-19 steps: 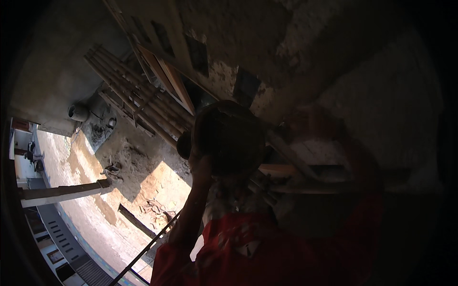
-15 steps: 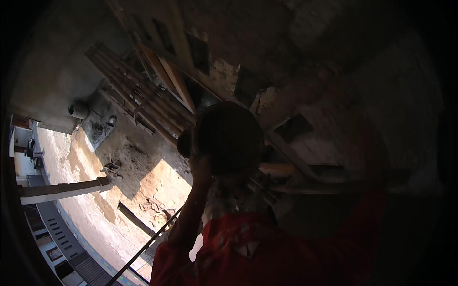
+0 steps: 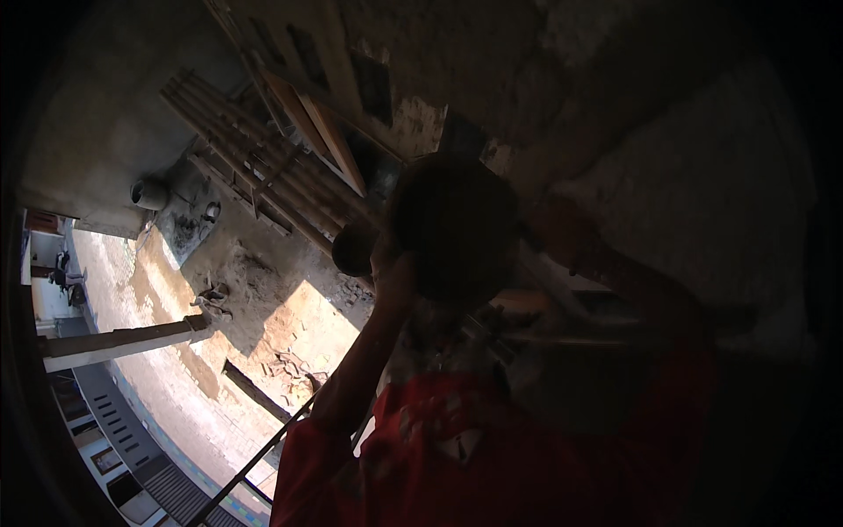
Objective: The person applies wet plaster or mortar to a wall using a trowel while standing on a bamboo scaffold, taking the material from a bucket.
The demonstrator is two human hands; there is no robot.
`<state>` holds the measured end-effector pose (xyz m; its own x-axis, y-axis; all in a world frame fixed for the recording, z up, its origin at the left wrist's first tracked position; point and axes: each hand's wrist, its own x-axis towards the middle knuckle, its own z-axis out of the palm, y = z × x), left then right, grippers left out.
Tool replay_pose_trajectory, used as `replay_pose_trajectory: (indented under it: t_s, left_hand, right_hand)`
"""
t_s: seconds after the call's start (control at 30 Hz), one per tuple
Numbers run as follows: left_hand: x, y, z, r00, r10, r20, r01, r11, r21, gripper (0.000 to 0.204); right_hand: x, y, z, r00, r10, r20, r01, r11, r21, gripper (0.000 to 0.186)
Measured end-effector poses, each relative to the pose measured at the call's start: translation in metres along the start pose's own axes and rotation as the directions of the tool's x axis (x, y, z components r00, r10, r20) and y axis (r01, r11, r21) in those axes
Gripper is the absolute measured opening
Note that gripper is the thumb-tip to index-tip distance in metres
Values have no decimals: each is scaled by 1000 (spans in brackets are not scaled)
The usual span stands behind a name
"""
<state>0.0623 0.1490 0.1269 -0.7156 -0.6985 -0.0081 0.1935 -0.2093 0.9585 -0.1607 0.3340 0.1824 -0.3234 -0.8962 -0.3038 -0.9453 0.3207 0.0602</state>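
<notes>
A dark round pan-like thing (image 3: pixel 452 228) hangs in front of me in deep shadow, above my red-shirted chest. My left forearm rises from the lower edge, and my left hand (image 3: pixel 386 263) presses against the pan's left rim. A smaller dark round shape (image 3: pixel 351 250) sits just left of that hand. My right hand (image 3: pixel 560 233) is blurred and dim beside the pan's right side, and its grip is not readable.
Far below lies a sunlit yard with rubble (image 3: pixel 290 351), a stack of long poles and planks (image 3: pixel 263 176), a grey pot (image 3: pixel 149 193) and a concrete beam (image 3: pixel 123 342). A thin metal rod (image 3: pixel 255 457) crosses the lower left. A rough plastered wall (image 3: pixel 702 176) fills the right.
The dark round thing and my left hand have shifted slightly up and to the right. My right hand stays blurred beside it.
</notes>
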Motion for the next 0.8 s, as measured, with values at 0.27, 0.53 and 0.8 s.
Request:
replay_pose_trajectory:
  t_s: [0.27, 0.53, 0.8]
  left_hand:
    - [7, -4, 1, 990, -137, -35, 134, 988, -76, 64]
    - [5, 6, -3, 968, -241, -65, 232, 965, -125, 52]
    - [2, -5, -24, 991, -98, -93, 90, 992, -90, 61]
  right_hand:
    - [4, -13, 39, 900, -426, -88, 430, 902, 30, 24]
    - [-24, -3, 1, 969, -36, -244, 199, 702, 683, 36]
    - [-32, 16, -103, 986, -94, -140, 161, 778, 607, 32]
